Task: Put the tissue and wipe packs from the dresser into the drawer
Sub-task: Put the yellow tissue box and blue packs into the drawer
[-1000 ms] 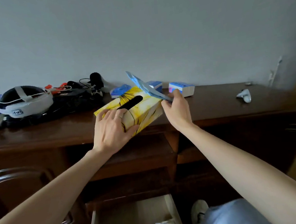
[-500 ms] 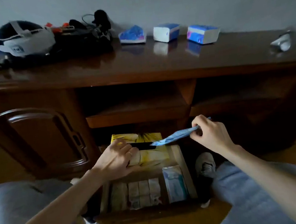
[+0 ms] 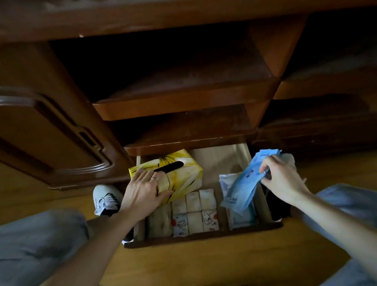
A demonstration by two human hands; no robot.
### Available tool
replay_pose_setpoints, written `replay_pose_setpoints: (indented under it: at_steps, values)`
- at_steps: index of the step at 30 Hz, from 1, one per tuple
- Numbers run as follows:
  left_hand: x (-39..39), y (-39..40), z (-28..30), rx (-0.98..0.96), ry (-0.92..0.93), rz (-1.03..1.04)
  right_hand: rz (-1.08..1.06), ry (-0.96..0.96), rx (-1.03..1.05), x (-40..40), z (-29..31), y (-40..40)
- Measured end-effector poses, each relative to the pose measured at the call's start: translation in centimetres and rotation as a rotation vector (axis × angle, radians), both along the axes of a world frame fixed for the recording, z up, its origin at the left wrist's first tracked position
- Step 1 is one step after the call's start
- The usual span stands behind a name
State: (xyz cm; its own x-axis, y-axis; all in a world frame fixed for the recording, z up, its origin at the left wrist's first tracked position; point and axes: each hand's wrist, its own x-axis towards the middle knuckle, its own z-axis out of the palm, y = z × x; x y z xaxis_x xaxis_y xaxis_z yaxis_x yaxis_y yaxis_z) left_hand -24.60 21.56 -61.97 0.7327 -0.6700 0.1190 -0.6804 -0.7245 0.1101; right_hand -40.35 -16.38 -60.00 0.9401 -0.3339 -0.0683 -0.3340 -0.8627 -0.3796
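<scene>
The open wooden drawer [image 3: 201, 235] holds rows of small pale tissue packs [image 3: 194, 212], the yellow cardboard tissue box [image 3: 176, 175] gripped by the left hand [image 3: 142, 191], and the blue plastic wipe pack [image 3: 242, 183], its print unreadable, pinched by the right hand [image 3: 278, 178].

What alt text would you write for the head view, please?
Seen from above, a person's left hand sets a yellow tissue box into an open wooden drawer, while the right hand lowers a blue wipe pack at its right side. Small tissue packs already fill the front.
</scene>
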Motion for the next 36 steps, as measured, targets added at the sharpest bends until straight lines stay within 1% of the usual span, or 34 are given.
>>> replay_pose_setpoints:
  at_steps: [3, 5, 7, 9, 11, 14, 17, 20, 23, 26, 29, 33, 36]
  values:
    - [1.4, -1.6, -1.2, 0.029, 0.025, -0.081, 0.023, 0.005, -0.008, 0.3, -0.2, 0.8]
    - [2.6, -2.9, -1.9, 0.062, 0.078, -0.111, 0.034, 0.011, -0.008, 0.3, -0.4, 1.0]
    - [3.4, -4.3, -2.8, 0.153, 0.139, -0.125, 0.032, 0.020, -0.007, 0.3, -0.6, 0.9]
    - [3.7, -5.2, -4.1, 0.233, 0.159, -0.145, 0.029, 0.033, -0.005, 0.1, -1.0, 0.7]
    - [3.8, -5.6, -5.6, 0.267, 0.170, -0.157, 0.024, 0.038, 0.003, -0.1, -1.4, 0.6]
    - [4.5, -5.9, -6.9, 0.262, 0.238, -0.103, 0.024, 0.038, 0.019, -0.3, -1.8, 0.5]
    - [6.0, -5.4, -7.6, 0.239, 0.255, 0.012, 0.033, 0.042, 0.011, -0.2, -1.9, 0.5]
    - [6.8, -4.2, -8.3, 0.229, 0.337, 0.104, 0.039, 0.049, 0.000, -0.1, -1.9, 0.7]
    - [7.4, -3.4, -8.9, 0.305, 0.354, 0.023, 0.042, 0.054, 0.000, 0.1, -1.7, 0.8]
    - [8.0, -2.8, -8.6, 0.438, 0.360, -0.071, 0.056, 0.057, 0.011, 0.1, -1.7, 1.0]
    - [7.7, -2.0, -8.7, 0.534, 0.326, -0.156, 0.067, 0.057, 0.001, 0.0, -1.7, 1.0]
    - [6.7, -1.6, -9.0, 0.564, 0.310, -0.170, 0.068, 0.037, 0.006, -0.1, -1.9, 0.9]
    - [6.7, -1.8, -8.7, 0.551, 0.348, -0.155, 0.074, 0.019, -0.006, -0.1, -2.0, 0.9]
